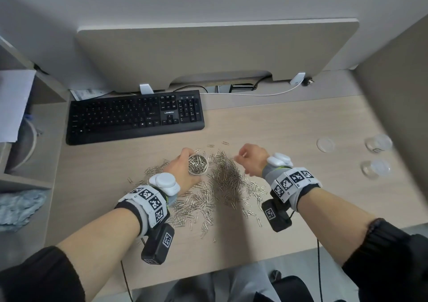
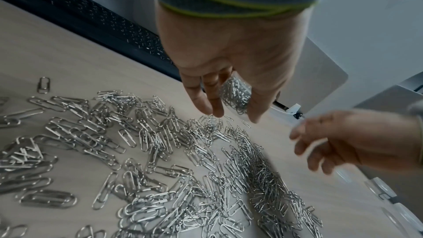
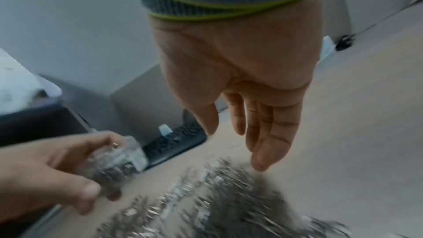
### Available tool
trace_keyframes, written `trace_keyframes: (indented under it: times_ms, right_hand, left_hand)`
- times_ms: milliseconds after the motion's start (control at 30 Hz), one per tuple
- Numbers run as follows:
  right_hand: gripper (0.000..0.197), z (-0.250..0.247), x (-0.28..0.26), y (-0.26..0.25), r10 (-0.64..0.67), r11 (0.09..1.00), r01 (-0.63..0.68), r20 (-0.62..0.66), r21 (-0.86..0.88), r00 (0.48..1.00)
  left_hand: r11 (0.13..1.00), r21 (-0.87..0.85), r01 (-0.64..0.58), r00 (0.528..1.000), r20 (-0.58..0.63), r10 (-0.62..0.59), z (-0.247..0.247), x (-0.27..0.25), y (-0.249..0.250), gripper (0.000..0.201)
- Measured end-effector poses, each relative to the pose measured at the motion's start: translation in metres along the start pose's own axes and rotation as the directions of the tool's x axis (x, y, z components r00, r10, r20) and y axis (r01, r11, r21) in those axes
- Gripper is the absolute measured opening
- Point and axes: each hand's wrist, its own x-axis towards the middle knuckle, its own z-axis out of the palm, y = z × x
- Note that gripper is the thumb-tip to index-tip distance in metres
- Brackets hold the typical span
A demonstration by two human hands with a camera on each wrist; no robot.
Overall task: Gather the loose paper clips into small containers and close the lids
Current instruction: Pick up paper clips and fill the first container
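Your left hand (image 1: 185, 169) holds the small round clear plastic container (image 1: 197, 164) just above the desk, fingers and thumb curled round its wall, its open mouth facing up. It looks nearly full of silver wire paper clips. Your right hand (image 1: 251, 160) hovers just to the right of it with nothing in it; the right wrist view shows the fingers (image 3: 272, 133) hanging straight and relaxed, tips pointing down at the desk.

The large heap of loose silver paper clips (image 1: 222, 183) lies on the pale wood-grain desk (image 1: 289, 121) directly below and between your two hands. Its densest ridge runs from near the container toward you, just below and to the left of your right fingertips. That hand is the nearer one to the ridge and the free one, so the next scoop is probably its job.

If you judge the container full instead, the flat round clear lid (image 1: 325, 144) lies well apart on the far right of the desk, again on your right hand's side. Two more clear round containers (image 1: 376, 168) stand near it. A black keyboard (image 1: 135, 116) sits beyond the heap.
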Motion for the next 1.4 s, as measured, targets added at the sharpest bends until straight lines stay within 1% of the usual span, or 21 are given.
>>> trace_keyframes:
  times_ms: [67,100,200,233,300,333,433,500,600,700,733,800,867,1033,1100,1167,1200,1233,1267,1300,1400]
  right_hand:
    - [0.052,0.000,-0.005,0.020,0.124,0.985,-0.120,0.029,-0.127,0.992]
    - [0.054,0.000,-0.008,0.027,0.173,0.968,-0.162,0.038,-0.189,0.984]
    - [0.029,0.004,-0.013,0.046,0.263,0.912,-0.221,0.079,-0.345,0.962]
    - [0.029,0.009,-0.011,0.052,0.268,0.911,-0.222,0.087,-0.349,0.960]
    - [0.034,0.019,-0.008,0.052,0.242,0.929,-0.204,0.089,-0.310,0.966]
    - [0.037,0.025,-0.007,0.047,0.216,0.928,-0.174,0.095,-0.329,0.972]
    - [0.047,0.047,-0.003,0.033,0.138,0.954,-0.113,0.075,-0.278,0.988]
    - [0.050,0.054,-0.001,0.027,0.091,0.955,-0.069,0.063,-0.288,0.994]
    - [0.063,0.051,-0.001,0.023,0.057,0.920,-0.043,0.024,-0.390,0.998]
    - [0.079,0.059,-0.002,0.021,0.023,0.854,0.009,0.055,-0.521,0.998]
    - [0.080,0.066,-0.002,0.020,0.008,0.831,0.034,0.073,-0.555,0.997]
    - [0.070,0.076,0.000,0.015,-0.038,0.815,0.095,0.112,-0.572,0.993]
    - [0.057,0.075,0.000,0.010,-0.057,0.832,0.124,0.139,-0.540,0.989]
    - [0.043,0.068,0.007,0.007,-0.062,0.837,0.168,0.215,-0.521,0.975]
    - [0.035,0.060,0.006,0.005,-0.036,0.873,0.133,0.208,-0.469,0.977]
    - [0.028,0.049,0.004,0.002,-0.002,0.931,0.060,0.162,-0.359,0.987]
    - [0.026,0.045,0.002,0.000,0.010,0.966,0.026,0.135,-0.258,0.991]
    - [0.024,0.041,0.001,-0.001,0.011,0.993,0.002,0.111,-0.119,0.994]
    - [0.023,0.037,-0.002,-0.003,0.013,1.000,-0.014,0.101,0.011,0.995]
    - [0.023,0.033,-0.004,-0.006,0.003,0.995,-0.012,0.091,0.100,0.996]
    - [0.023,0.018,-0.015,-0.019,-0.076,0.979,0.060,0.075,0.193,0.994]
  left_hand:
    - [1.000,0.016,0.014,1.000,-0.001,-0.014,0.001,0.000,-0.004,0.069]
    - [0.999,0.032,0.018,1.000,0.000,-0.018,0.002,0.000,-0.005,0.068]
    - [0.997,0.074,0.020,1.000,0.018,-0.021,0.005,-0.001,-0.005,0.067]
    - [0.995,0.092,0.023,0.999,0.026,-0.026,0.006,-0.002,-0.003,0.068]
    - [0.991,0.134,0.026,0.999,0.022,-0.029,0.008,-0.003,-0.001,0.069]
    - [0.989,0.142,0.026,0.999,0.018,-0.029,0.009,-0.003,-0.001,0.070]
    - [0.991,0.131,0.011,0.999,0.031,-0.016,0.014,-0.004,-0.002,0.071]
    - [0.992,0.124,0.006,0.999,0.042,-0.012,0.015,-0.004,-0.004,0.071]
    - [0.993,0.119,0.014,0.999,0.041,-0.019,0.014,-0.007,-0.008,0.071]
    - [0.997,0.078,0.024,0.999,0.046,-0.028,0.014,-0.010,-0.013,0.070]
    - [0.997,0.069,0.025,0.999,0.045,-0.028,0.014,-0.010,-0.014,0.070]
    - [0.997,0.063,0.036,0.998,0.050,-0.039,0.014,-0.011,-0.017,0.071]
    - [0.997,0.067,0.050,0.997,0.056,-0.054,0.015,-0.012,-0.019,0.071]
    - [0.991,0.115,0.072,0.997,0.028,-0.076,0.017,-0.014,-0.020,0.071]
    - [0.990,0.118,0.079,0.996,0.030,-0.083,0.018,-0.013,-0.019,0.071]
    - [0.990,0.119,0.072,0.996,0.046,-0.078,0.017,-0.012,-0.018,0.070]
    - [0.990,0.125,0.062,0.996,0.056,-0.069,0.017,-0.012,-0.017,0.070]
    - [0.990,0.132,0.052,0.996,0.065,-0.061,0.016,-0.011,-0.014,0.069]
    - [0.989,0.141,0.042,0.996,0.069,-0.053,0.017,-0.009,-0.013,0.069]
    - [0.987,0.155,0.034,0.996,0.071,-0.046,0.017,-0.007,-0.010,0.069]
    - [0.986,0.168,0.021,0.997,0.066,-0.032,0.020,-0.003,-0.002,0.072]
